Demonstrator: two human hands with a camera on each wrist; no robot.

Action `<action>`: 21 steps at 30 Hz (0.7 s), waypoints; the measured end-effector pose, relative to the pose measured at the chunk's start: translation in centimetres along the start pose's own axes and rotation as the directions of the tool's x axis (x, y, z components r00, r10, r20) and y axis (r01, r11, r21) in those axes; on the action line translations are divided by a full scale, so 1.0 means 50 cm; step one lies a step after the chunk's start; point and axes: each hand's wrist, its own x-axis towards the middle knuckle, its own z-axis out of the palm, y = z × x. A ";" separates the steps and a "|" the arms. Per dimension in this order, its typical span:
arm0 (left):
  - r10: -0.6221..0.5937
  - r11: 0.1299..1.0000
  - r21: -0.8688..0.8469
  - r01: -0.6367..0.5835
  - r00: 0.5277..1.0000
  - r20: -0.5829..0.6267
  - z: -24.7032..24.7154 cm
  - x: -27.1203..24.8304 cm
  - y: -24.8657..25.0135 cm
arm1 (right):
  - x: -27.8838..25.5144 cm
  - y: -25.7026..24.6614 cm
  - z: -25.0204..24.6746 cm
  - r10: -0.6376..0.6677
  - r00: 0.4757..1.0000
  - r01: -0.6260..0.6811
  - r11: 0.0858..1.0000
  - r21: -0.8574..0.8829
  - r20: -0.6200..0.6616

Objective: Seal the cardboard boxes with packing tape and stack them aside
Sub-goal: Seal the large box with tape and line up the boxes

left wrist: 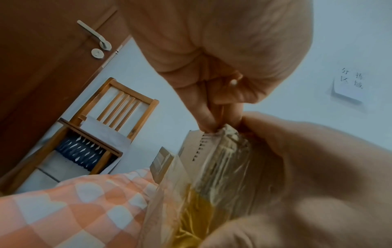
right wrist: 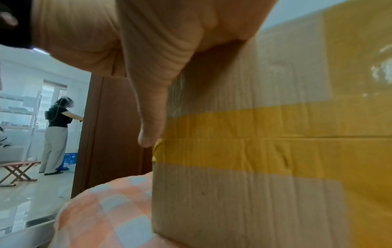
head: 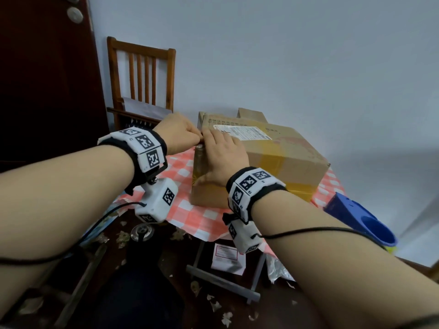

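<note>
left hand (head: 180, 134): I'm pinching the clear tape (left wrist: 224, 161) end at the box (head: 280, 160) edge
right hand (head: 223, 155): fingers flat, pinning it so it sticks

A brown cardboard box (head: 273, 157) sits closed at the centre of the head view, on a checked cloth. A white label lies on its top, yellow tape (head: 268, 160) bands it, and crinkled clear tape (left wrist: 224, 161) covers its left edge.
</note>
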 end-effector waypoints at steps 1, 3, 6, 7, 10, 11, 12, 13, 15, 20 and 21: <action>0.000 1.000 0.006 0.000 1.000 -0.012 0.001 0.000 0.001 | 0.002 -0.003 0.006 0.024 1.000 -0.024 1.000 -0.019 -0.006; -0.001 1.000 -0.002 0.001 1.000 -0.030 0.004 0.001 0.000 | 0.007 -0.006 0.014 0.043 0.999 -0.044 0.998 -0.046 -0.029; -0.007 1.000 -0.025 0.006 0.999 -0.047 0.007 0.002 -0.005 | 0.008 -0.007 0.016 0.027 0.998 -0.030 0.998 -0.061 -0.051; -0.006 0.999 -0.034 0.004 0.999 -0.048 0.007 0.001 -0.007 | 0.008 -0.006 0.016 0.027 0.998 -0.030 0.998 -0.050 -0.048; -0.003 0.998 -0.068 0.000 0.999 -0.038 0.008 0.001 -0.013 | 0.009 0.000 0.008 0.034 0.999 -0.034 0.999 0.015 -0.032; -0.007 0.997 -0.081 0.004 0.999 -0.035 0.008 0.000 -0.015 | 0.009 0.003 0.004 0.035 0.999 -0.034 0.999 0.039 -0.026; -0.014 0.995 -0.096 0.011 0.999 -0.032 0.008 0.000 -0.016 | 0.009 0.005 -0.001 0.040 0.999 -0.039 0.997 0.062 -0.022; -0.019 0.994 -0.111 0.016 0.999 -0.030 0.009 0.001 -0.018 | 0.008 0.009 -0.006 0.047 0.999 -0.045 0.995 0.090 -0.025; -0.023 0.990 -0.137 0.020 1.000 -0.020 0.011 0.003 -0.021 | 0.008 0.017 -0.015 0.081 0.995 -0.071 0.983 0.169 -0.052; -0.048 0.980 -0.195 0.047 0.999 0.001 0.009 0.008 -0.027 | 0.007 0.009 -0.017 0.069 0.997 -0.059 0.980 0.191 -0.046; -0.052 0.976 -0.211 0.050 0.999 -0.002 0.010 0.008 -0.028 | 0.006 0.004 -0.011 0.046 0.998 -0.041 0.990 0.135 -0.033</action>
